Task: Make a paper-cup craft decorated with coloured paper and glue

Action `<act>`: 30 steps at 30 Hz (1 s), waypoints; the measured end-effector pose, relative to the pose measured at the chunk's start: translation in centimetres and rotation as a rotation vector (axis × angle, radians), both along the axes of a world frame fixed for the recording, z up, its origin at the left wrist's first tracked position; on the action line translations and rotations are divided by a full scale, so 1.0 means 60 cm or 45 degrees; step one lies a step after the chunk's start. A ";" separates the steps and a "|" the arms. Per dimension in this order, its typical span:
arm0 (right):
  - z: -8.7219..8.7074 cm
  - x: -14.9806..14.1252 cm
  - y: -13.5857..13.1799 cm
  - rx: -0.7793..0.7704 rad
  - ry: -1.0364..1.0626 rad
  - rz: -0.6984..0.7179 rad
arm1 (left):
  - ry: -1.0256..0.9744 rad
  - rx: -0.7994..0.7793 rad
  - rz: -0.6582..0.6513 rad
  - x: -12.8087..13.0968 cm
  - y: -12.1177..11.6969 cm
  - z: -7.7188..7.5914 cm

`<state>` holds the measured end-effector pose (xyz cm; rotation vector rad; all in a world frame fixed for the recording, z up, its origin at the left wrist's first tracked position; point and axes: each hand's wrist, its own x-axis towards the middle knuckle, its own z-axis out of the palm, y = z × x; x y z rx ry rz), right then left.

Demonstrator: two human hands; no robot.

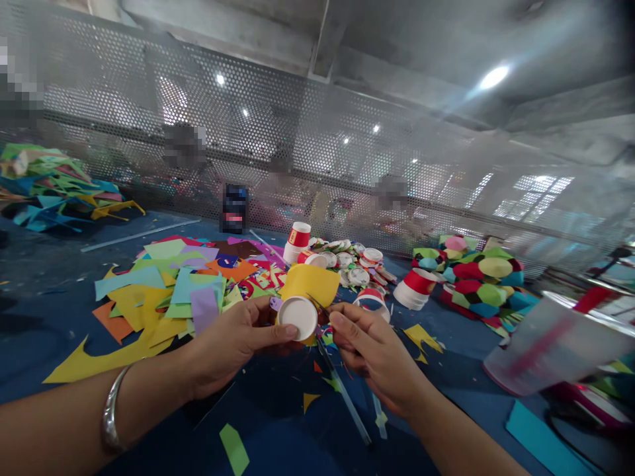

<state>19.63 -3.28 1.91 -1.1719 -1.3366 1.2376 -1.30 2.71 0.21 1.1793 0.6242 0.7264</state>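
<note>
My left hand (253,327) pinches a white round cup base (297,318) against a sheet of yellow paper (312,283), thumb on the front and fingers behind. My right hand (367,344) is closed on scissors (320,304), whose thin dark blades reach the paper at the right side of the disc. The scissors' handles are mostly hidden by my fingers. Below my hands a clear-barrelled pen (344,390) lies slanted on the blue table, among small paper scraps.
Left is a heap of coloured paper pieces (163,284). Red-and-white paper cups (417,288) and cut cup bases (342,260) sit behind my hands. A plastic drink cup (560,344), patchwork pieces (481,277) and a blue strip (546,439) are right. A phone (234,208) leans against the perforated screen (297,152).
</note>
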 end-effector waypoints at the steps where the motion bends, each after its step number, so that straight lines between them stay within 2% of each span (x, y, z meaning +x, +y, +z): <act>1: 0.000 0.000 0.000 -0.007 0.005 0.001 | -0.009 -0.003 -0.010 0.000 0.000 0.000; 5: 0.001 0.001 -0.001 -0.002 -0.005 -0.006 | -0.011 0.003 0.020 0.001 0.002 -0.003; 9: 0.002 0.001 -0.001 0.013 -0.022 -0.014 | 0.050 0.105 0.125 -0.001 0.009 -0.006; 18: -0.001 0.003 0.001 0.029 0.001 -0.013 | 0.083 0.246 0.188 -0.007 0.016 -0.002; 24: -0.002 0.005 0.001 0.044 -0.022 0.002 | 0.146 0.327 0.158 -0.008 0.022 -0.001; 30: -0.001 0.005 0.003 0.048 -0.015 0.001 | 0.153 0.305 0.154 -0.008 0.018 -0.001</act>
